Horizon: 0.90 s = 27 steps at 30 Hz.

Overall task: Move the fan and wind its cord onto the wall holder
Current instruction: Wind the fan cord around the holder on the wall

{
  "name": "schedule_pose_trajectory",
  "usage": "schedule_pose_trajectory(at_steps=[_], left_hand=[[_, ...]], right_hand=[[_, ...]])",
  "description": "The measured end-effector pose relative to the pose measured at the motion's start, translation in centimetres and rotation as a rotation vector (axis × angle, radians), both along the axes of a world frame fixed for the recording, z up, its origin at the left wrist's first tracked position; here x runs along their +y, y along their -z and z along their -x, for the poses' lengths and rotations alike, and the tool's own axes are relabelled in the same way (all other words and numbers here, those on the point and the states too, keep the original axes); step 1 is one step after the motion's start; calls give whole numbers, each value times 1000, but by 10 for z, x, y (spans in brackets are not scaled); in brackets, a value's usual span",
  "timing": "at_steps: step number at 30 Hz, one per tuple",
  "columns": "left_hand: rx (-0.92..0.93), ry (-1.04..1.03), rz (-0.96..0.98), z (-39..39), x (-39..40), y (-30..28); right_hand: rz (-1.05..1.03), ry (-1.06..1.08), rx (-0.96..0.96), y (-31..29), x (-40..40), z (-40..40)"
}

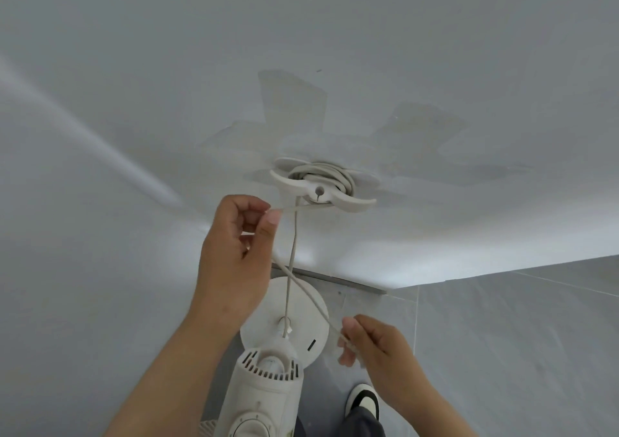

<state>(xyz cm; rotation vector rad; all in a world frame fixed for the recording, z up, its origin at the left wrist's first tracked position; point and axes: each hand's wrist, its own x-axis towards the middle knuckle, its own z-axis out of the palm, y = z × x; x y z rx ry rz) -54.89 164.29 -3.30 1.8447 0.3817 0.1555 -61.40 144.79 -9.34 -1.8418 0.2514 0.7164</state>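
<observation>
A white wall holder [348, 198] with curved arms is fixed to the white wall, and several turns of the pale cord lie coiled behind it. My left hand [234, 252] pinches the cord [291, 255] just left of and below the holder. From there the cord slants down to my right hand [375, 346], which grips its lower stretch. Another strand drops straight down to the white fan [264, 389], which stands below me. The fan's round base [301, 312] rests on the floor by the wall.
A grey tiled floor [502, 353] meets the wall at a dark skirting strip [351, 284]. A black and white shoe [363, 399] stands on the tiles right of the fan.
</observation>
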Motion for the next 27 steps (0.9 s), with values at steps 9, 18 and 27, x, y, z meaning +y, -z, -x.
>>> schedule_pose_trajectory(at_steps=[9,18,27], left_hand=[[50,-7,8,-8,4,7],[345,119,196,11,12,15],[249,-117,750,6,22,-5]], right_hand=[[-152,0,-15,-16,9,5],[-220,-12,-108,-30,41,9],[-290,2,-195,-45,49,1]])
